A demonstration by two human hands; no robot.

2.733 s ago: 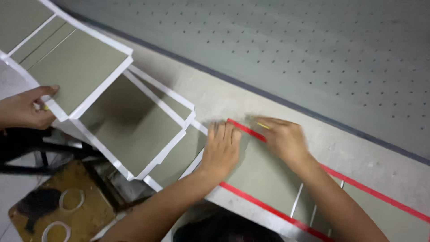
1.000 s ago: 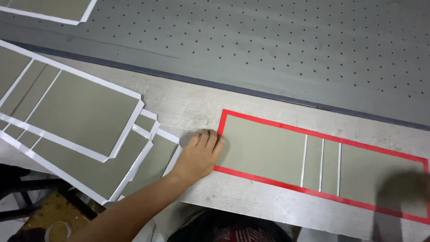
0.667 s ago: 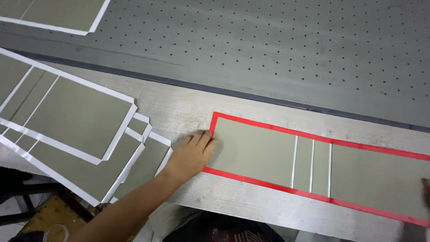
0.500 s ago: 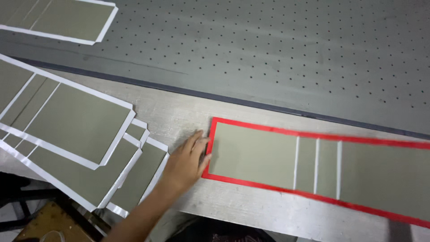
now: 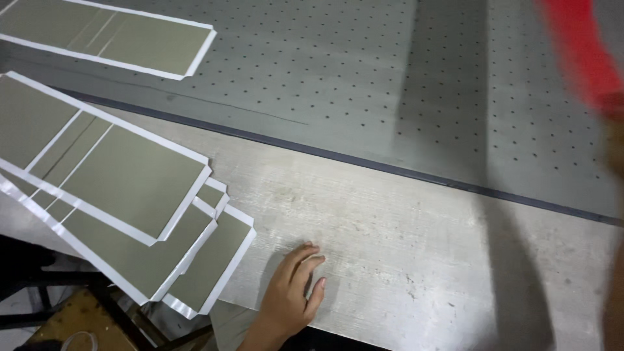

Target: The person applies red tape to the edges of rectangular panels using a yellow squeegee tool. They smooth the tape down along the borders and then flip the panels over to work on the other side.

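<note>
Head view, left hand (image 5: 291, 298) flat, open on table (image 5: 416, 247)

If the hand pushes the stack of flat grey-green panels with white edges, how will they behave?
The stack of flat grey-green white-edged panels would probably slide and fan apart: they already lie staggered. They look thin and light, perhaps bending, since they overhang the pale table's edge. The left hand rests flat beside them.

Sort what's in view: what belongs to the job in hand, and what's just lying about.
In hand: blurred red strip, top right; left hand flat on pale worn wooden tabletop.
Lying about: overlapping stack of grey, white-edged rectangular panels; single grey white-edged panel on perforated grey bed.
</note>
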